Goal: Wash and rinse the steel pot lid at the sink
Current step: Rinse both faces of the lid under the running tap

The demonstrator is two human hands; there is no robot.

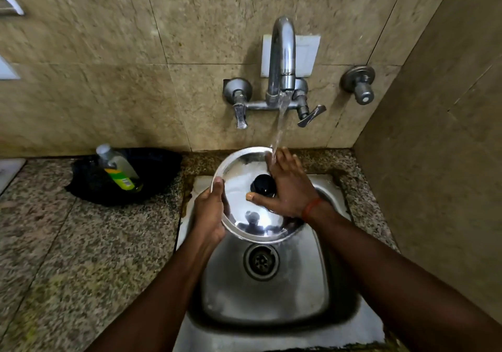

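Observation:
A round steel pot lid with a black knob is held tilted over the steel sink, its top side facing me. My left hand grips the lid's left rim. My right hand lies flat on the lid's right side beside the knob, fingers spread. Water runs from the wall tap onto my right fingers and the lid's upper edge.
A black pan with a dish soap bottle lying in it sits on the granite counter left of the sink. The sink drain is below the lid. A tiled side wall closes in on the right.

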